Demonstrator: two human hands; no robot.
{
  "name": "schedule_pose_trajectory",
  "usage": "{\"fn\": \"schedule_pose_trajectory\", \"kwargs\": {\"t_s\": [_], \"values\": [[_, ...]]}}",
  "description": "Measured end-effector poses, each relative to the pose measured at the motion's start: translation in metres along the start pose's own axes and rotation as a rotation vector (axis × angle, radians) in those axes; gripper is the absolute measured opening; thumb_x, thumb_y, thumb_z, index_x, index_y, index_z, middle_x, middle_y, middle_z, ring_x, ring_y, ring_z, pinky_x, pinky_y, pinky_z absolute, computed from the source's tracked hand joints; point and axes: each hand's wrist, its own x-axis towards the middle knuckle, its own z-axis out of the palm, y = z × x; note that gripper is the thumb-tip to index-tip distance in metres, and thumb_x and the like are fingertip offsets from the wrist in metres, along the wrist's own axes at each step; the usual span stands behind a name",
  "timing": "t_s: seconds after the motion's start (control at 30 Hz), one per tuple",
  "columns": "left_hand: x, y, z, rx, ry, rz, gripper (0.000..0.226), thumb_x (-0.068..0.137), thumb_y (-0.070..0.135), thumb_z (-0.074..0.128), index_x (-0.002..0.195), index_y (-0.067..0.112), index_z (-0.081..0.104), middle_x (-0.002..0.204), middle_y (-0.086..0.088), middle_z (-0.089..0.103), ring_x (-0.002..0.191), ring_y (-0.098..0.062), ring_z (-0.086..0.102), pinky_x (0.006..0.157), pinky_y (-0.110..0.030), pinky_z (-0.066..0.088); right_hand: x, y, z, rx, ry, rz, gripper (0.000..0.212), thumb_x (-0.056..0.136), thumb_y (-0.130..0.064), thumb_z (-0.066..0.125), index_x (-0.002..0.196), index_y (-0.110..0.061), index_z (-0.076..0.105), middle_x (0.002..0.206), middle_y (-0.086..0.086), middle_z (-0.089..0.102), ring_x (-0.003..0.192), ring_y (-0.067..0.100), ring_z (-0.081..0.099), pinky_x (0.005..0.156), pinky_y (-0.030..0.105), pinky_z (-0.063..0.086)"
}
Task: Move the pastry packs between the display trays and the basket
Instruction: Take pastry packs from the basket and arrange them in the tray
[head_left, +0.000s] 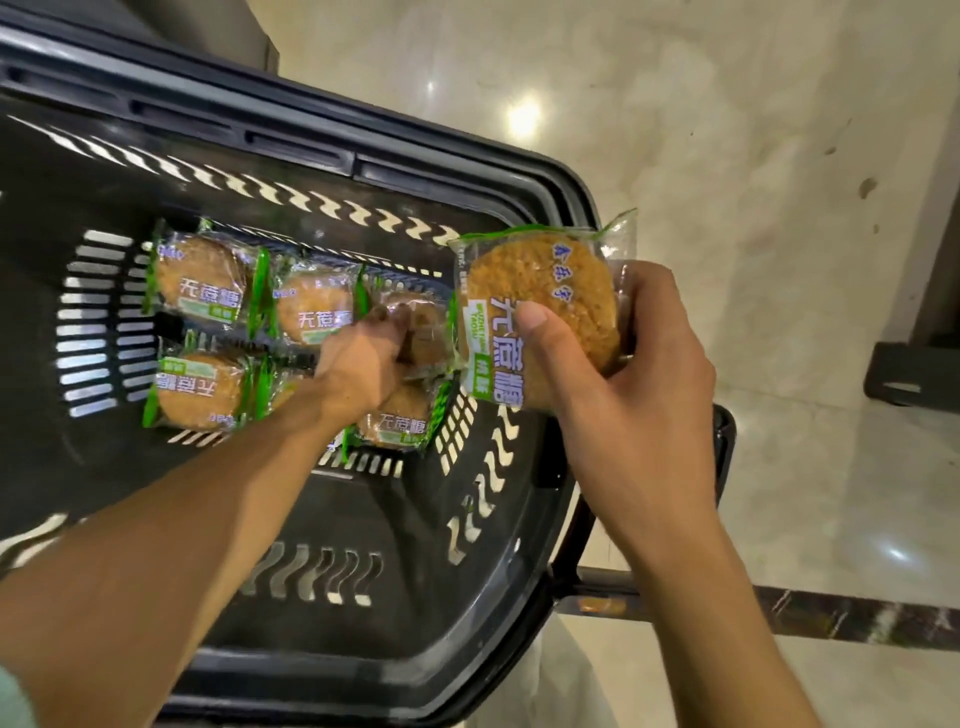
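- Right hand (631, 364) gripped one round golden pastry pack in clear green-edged wrapper (540, 312), thumb across its face, fingers behind; it hung above the right rim of the black slotted plastic basket (291, 156).
- Left hand (363, 358) reached down to the basket floor, fingers curled round another clear-wrapped pastry pack (423, 332) near the right wall.
- Risk, as judged: slick film could slide from the thumb hold, and the raised pack would drop outside the rim onto the pale polished floor (753, 130).
- Risk: the reaching arm could drag neighbouring packs askew.
- Basket held at least five further packs, lying flat in two rows along its floor; one partly hidden under the wrist.
- Display trays not in view.
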Motion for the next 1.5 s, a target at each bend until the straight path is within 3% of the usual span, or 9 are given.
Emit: {"fn": "schedule_pose_trajectory", "kwargs": {"t_s": [0.07,0.2,0.43,0.5,0.73,0.93,1.07,1.17,1.5], "values": [[-0.031,0.004,-0.026,-0.266,-0.003,-0.092,0.053,0.094,0.032,0.07,0.139,0.021,0.044,0.089,0.005,0.061,0.082,-0.023,0.06,0.07,-0.035,0.049,-0.006,-0.007,-0.005,0.025,-0.032,0.035,0.026,0.091,-0.042,0.072,0.108,-0.029,0.058,0.092,-0.012,0.071,0.083,0.006,0.07,0.07,0.041,0.06],[-0.112,-0.01,-0.104,-0.721,0.161,-0.075,0.044,0.084,0.035,0.08,0.115,0.026,0.051,0.091,0.013,0.064,0.078,-0.007,0.064,0.067,-0.021,0.048,-0.028,-0.045,-0.018,0.002,-0.087,0.021,0.022,0.09,-0.042,0.072,0.105,-0.035,0.058,0.097,-0.023,0.069,0.084,0.004,0.071,0.073,0.041,0.061],[-0.294,-0.046,-0.296,-1.354,0.494,-0.024,0.047,0.072,0.022,0.081,0.112,0.024,0.057,0.095,0.005,0.076,0.086,-0.009,0.072,0.072,-0.022,0.057,-0.104,-0.201,-0.047,0.087,-0.135,-0.093,0.034,0.085,-0.06,0.069,0.109,-0.039,0.056,0.1,-0.008,0.073,0.09,0.014,0.073,0.076,0.05,0.06],[-0.349,-0.052,-0.346,-1.451,0.545,0.02,0.054,0.071,0.024,0.08,0.119,0.021,0.056,0.1,0.003,0.076,0.091,-0.012,0.073,0.077,-0.027,0.058,-0.143,-0.259,-0.05,0.158,-0.162,-0.133,0.038,0.086,-0.052,0.074,0.114,-0.034,0.056,0.103,-0.004,0.074,0.092,0.017,0.073,0.077,0.051,0.06],[-0.53,-0.078,-0.471,-1.558,0.733,0.153,0.068,0.072,0.016,0.077,0.134,0.016,0.051,0.096,0.005,0.077,0.086,-0.009,0.072,0.071,-0.023,0.057,-0.277,-0.426,-0.077,0.429,-0.211,-0.271,0.072,0.066,-0.03,0.081,0.13,-0.032,0.048,0.098,0.005,0.075,0.082,0.02,0.075,0.066,0.032,0.062],[-0.651,-0.106,-0.508,-1.714,0.919,0.107,0.072,0.069,0.015,0.088,0.132,0.017,0.054,0.108,-0.01,0.076,0.098,-0.026,0.071,0.079,-0.038,0.057,-0.344,-0.514,-0.076,0.586,-0.333,-0.377,0.058,0.082,-0.011,0.077,0.129,-0.03,0.048,0.097,0.005,0.077,0.079,0.024,0.075,0.062,0.03,0.06],[-0.694,-0.14,-0.531,-1.701,1.063,0.163,0.055,0.07,0.018,0.078,0.122,0.021,0.059,0.105,-0.001,0.077,0.094,-0.018,0.071,0.08,-0.038,0.059,-0.369,-0.571,-0.051,0.572,-0.398,-0.494,0.053,0.082,-0.011,0.078,0.124,-0.029,0.051,0.105,0.013,0.075,0.087,0.026,0.075,0.065,0.031,0.06],[-0.705,-0.181,-0.556,-1.679,1.133,0.228,0.052,0.071,0.017,0.076,0.12,0.02,0.059,0.1,0.005,0.077,0.09,-0.01,0.071,0.074,-0.029,0.059,-0.378,-0.615,-0.02,0.58,-0.416,-0.554,0.052,0.084,-0.008,0.076,0.127,-0.026,0.051,0.103,0.002,0.076,0.09,0.024,0.075,0.068,0.03,0.061],[-0.695,-0.359,-0.645,-1.663,0.978,0.315,0.057,0.074,0.019,0.076,0.128,0.018,0.057,0.105,-0.002,0.077,0.099,-0.023,0.073,0.074,-0.027,0.061,-0.396,-0.715,0.107,0.668,-0.218,-0.459,0.068,0.074,-0.022,0.079,0.135,-0.031,0.051,0.107,0.003,0.076,0.094,0.026,0.075,0.072,0.033,0.062]]}}
